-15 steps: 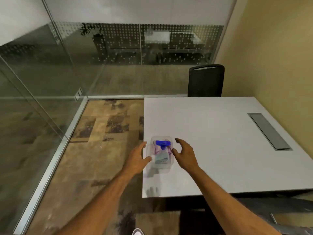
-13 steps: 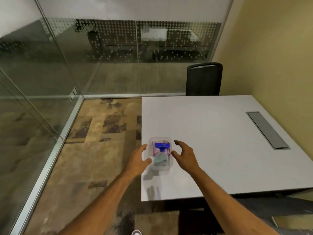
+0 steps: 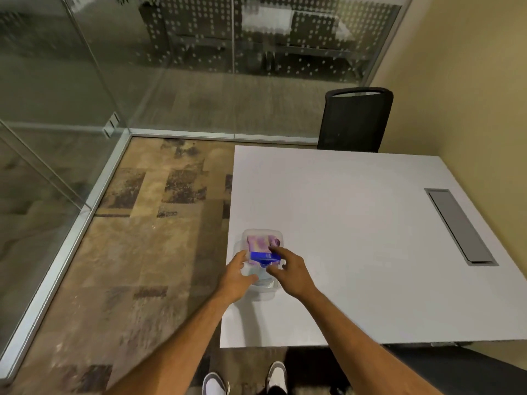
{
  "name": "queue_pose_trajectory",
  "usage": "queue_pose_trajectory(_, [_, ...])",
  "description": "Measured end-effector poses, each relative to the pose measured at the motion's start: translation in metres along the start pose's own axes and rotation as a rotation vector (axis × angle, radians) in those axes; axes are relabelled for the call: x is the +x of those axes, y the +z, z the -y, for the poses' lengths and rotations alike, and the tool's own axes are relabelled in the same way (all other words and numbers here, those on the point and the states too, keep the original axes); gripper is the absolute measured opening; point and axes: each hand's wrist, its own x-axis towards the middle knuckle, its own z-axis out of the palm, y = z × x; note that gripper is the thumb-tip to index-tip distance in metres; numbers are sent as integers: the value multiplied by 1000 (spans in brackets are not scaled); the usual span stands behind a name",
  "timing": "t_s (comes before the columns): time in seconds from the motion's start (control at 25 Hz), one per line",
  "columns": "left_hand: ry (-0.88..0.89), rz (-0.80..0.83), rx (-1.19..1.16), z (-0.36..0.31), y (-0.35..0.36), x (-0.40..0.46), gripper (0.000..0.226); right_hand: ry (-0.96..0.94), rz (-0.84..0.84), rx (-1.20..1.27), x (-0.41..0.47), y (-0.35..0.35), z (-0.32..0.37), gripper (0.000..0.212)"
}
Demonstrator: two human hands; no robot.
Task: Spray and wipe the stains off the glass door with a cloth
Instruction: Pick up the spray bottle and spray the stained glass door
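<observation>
A clear plastic container (image 3: 258, 233) sits at the left edge of the white table (image 3: 356, 223). Inside lie a folded purple-pink cloth (image 3: 258, 243) at the far end and a spray bottle with a blue head (image 3: 261, 256). My right hand (image 3: 289, 270) curls round the blue head, index finger over its far side and thumb on its near side. My left hand (image 3: 236, 276) grips the container's left wall, thumb inside over the bottle's body. The glass door (image 3: 54, 89) stands to the left, beyond the carpet.
A black chair (image 3: 353, 121) stands at the table's far side. A grey cable hatch (image 3: 459, 226) is set into the tabletop on the right. Dotted glass panels (image 3: 256, 38) close the far side, a yellow wall (image 3: 470, 95) the right. My shoes (image 3: 216, 383) stand at the table's near edge.
Both hands have closed in from beside the container onto it and the spray bottle. The view has tilted down and drawn nearer, and the cloth now shows beyond the blue head.
</observation>
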Motion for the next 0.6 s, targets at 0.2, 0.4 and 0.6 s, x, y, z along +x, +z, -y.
queue_pose_trajectory(0.2, [-39, 38, 9, 20, 23, 24, 72, -36, 21, 51, 13, 9, -9, 43])
queue_pose_trajectory(0.4, [-68, 8, 40, 26, 39, 42, 40, -75, -3, 32, 26, 14, -16, 25])
queue_pose_trajectory(0.6, [-96, 13, -83, 23, 43, 38, 41, -122, 0, -23, 30, 11, -12, 26])
